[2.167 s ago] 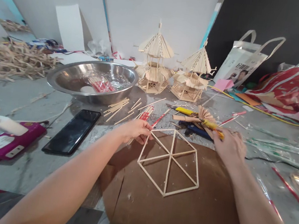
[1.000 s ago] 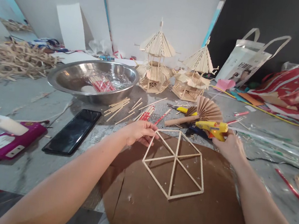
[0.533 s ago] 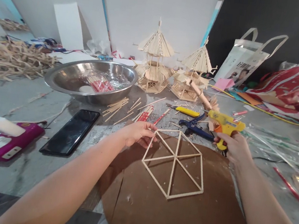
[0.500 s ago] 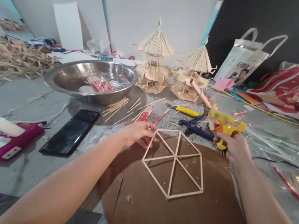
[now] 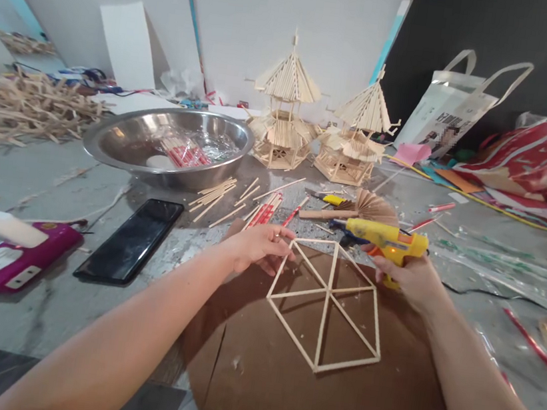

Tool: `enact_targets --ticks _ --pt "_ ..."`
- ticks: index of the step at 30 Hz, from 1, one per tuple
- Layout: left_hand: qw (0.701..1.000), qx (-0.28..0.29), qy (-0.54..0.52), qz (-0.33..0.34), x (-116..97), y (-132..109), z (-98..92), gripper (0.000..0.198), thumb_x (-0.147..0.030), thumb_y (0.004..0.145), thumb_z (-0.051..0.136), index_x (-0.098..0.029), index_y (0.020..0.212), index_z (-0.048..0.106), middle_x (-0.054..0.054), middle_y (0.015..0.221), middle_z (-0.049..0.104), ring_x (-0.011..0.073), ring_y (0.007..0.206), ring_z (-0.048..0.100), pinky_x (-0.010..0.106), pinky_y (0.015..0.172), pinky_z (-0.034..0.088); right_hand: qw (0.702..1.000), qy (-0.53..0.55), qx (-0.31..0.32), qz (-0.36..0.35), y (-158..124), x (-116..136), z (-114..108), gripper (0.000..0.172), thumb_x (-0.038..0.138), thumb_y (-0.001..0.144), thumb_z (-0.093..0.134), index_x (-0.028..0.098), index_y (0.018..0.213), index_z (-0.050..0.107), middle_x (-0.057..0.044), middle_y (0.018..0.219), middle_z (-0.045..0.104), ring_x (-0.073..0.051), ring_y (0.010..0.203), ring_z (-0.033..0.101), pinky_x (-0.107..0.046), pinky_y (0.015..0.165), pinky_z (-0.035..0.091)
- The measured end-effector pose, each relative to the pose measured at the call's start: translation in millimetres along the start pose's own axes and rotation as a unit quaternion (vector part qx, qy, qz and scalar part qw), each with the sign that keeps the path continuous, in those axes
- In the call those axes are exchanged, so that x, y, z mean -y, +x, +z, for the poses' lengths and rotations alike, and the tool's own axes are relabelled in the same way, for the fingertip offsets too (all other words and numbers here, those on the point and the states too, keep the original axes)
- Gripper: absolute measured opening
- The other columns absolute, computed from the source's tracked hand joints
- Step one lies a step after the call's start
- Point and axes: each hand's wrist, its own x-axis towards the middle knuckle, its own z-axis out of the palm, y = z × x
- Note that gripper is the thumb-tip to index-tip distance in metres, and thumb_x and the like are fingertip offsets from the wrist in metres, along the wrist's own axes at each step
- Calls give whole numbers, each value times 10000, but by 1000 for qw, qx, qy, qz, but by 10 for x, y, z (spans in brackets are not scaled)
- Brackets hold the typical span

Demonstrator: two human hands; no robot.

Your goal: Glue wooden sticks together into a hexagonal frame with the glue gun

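Observation:
A hexagonal frame of thin wooden sticks, with spokes meeting at its centre, is over a brown board. My left hand grips the frame's upper-left corner between thumb and fingers. In my right hand is a yellow hot glue gun, its nozzle pointing left above the far side of the frame. The nozzle is apart from the sticks. Behind the gun lies a brown folded fan with a wooden handle, partly covering a yellow cutter knife.
Two stick-built pagodas stand at the back. To the left are a steel basin with wrapped sticks, a black phone and a purple device. Loose sticks lie beyond the board. A white bag stands back right.
My right hand has brought the glue gun left, nearer the frame. The fan, tilted up beside the gun before, now lies farther left over the cutter knife. The frame has shifted slightly right.

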Motion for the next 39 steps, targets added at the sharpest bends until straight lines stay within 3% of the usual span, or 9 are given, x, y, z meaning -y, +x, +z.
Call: enact_targets --ticks 3,8,12,20,33,36,39 --pt "1000 9 4 7 12 -4 28 467 -261 663 622 -170 1079 430 50 838 630 89 526 534 237 474 449 999 -27 43 -9 -54 19 144 250 359 610 645 183 784 614 -23 737 637 -94 444 480 -240 420 412" --pt "1000 17 10 9 33 9 43 442 -265 657 629 -181 1056 458 48 836 633 95 558 549 227 477 440 995 -78 56 -24 -94 8 267 267 405 638 601 178 778 621 -24 668 621 -163 591 559 -261 488 447" --pt "1000 21 13 9 35 13 54 426 -272 660 629 -182 1043 463 49 837 634 94 553 554 223 472 437 988 -137 60 -40 -114 -12 286 306 416 681 554 157 830 624 -17 633 611 -183 651 571 -263 531 459" --pt "1000 24 12 10 36 12 71 419 -272 669 625 -181 1038 450 41 827 631 80 504 543 218 461 437 981 -160 61 -89 -126 -32 335 279 382 703 544 179 875 626 -19 749 643 -166 662 577 -254 601 466" --pt "999 21 23 -9 -3 -16 96 396 -254 667 612 -189 1028 463 29 799 632 86 492 542 212 439 426 975 -195 61 -83 -129 9 345 300 403 706 533 160 855 626 -19 725 637 -164 640 566 -262 605 459" --pt "999 10 33 -40 -7 -12 114 387 -231 668 596 -178 1023 453 29 739 635 97 484 548 210 440 425 978 -188 49 -73 -118 -25 329 322 410 707 525 156 878 623 -20 698 625 -167 624 559 -266 574 459" --pt "988 -51 126 -72 11 15 111 361 -223 680 566 -166 1017 452 9 621 622 100 411 524 203 412 404 977 -198 37 -75 -100 -49 310 320 416 701 526 157 859 629 -21 673 617 -176 628 556 -279 575 459"
